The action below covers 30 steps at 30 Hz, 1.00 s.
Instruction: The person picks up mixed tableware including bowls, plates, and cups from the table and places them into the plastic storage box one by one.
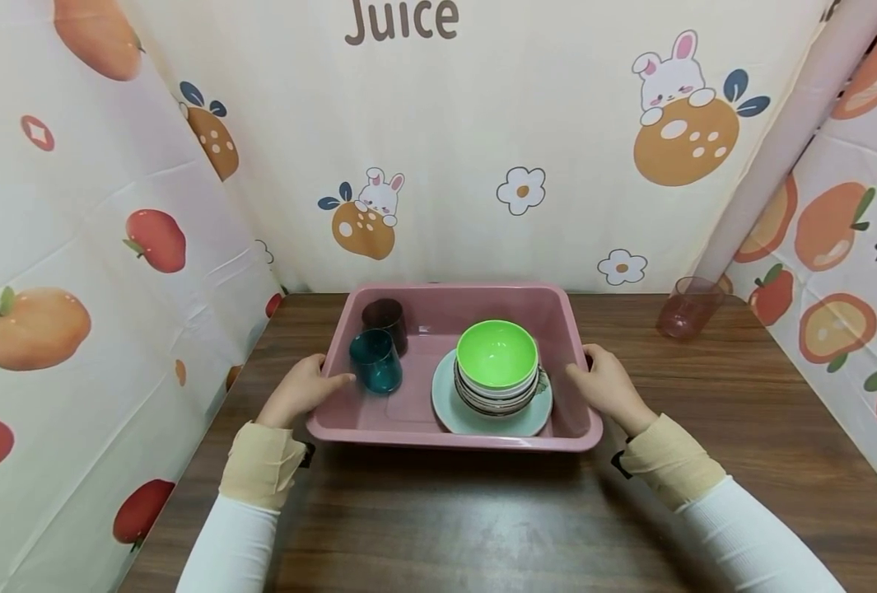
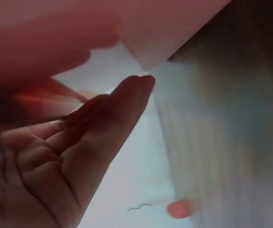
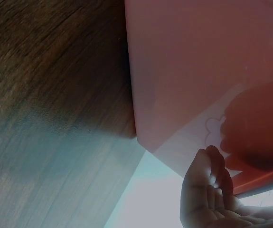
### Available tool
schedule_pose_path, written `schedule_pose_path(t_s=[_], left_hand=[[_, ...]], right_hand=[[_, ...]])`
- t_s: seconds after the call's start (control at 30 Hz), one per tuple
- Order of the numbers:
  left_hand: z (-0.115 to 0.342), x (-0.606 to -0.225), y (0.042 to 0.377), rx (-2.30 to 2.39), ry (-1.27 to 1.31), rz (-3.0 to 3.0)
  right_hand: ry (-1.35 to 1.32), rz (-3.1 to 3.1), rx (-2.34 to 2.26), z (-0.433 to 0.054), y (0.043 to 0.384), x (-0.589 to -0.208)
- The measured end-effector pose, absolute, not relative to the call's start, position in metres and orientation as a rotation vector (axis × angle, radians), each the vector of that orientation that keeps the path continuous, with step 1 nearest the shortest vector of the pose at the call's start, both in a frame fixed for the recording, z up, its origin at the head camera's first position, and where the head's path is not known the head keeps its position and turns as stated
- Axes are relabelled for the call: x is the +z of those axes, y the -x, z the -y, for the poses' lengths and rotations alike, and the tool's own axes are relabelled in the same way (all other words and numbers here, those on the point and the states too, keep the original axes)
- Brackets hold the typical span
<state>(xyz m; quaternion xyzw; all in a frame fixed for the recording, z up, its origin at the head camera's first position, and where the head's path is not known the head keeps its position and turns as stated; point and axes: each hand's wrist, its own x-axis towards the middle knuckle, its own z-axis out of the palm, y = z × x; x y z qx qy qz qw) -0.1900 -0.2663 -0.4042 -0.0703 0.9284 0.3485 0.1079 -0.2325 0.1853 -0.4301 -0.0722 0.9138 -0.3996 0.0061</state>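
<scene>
A pink plastic tub [image 1: 401, 416] sits on the table between my two hands. On its left rim my left hand [image 1: 299, 391] grips, the thumb over the edge and the fingers outside beneath it. My right hand [image 1: 610, 389] holds the right rim the same way. Both wrist views show fingers beside the outer wall of the tub [image 3: 179, 71]. Inside on the left stand a teal cup [image 1: 379, 371] and a dark brown cup [image 1: 386, 315]. A bright green bowl [image 1: 497, 354] tops a stack of bowls [image 1: 493, 405] on a pale blue plate [image 1: 445, 403].
A clear pinkish cup [image 1: 686, 313] stands on the brown wooden table [image 1: 742, 428] at the back right. Curtains printed with fruit and rabbits [image 1: 445, 148] hang behind the table and on both sides.
</scene>
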Motion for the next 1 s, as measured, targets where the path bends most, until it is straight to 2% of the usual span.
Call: schedule_pose_path(t_s=[0.37,1.0], left_hand=[[0.262,-0.421,0.186,1.190,0.232,-2.819],[0.260,-0.420,0.183,1.203,0.261,-2.801]], right_hand=[[0.237,-2.871,-1.237,-0.187,0.233,-0.430],[0.263,-2.874,-1.271,-0.200,0.235,-0.422]])
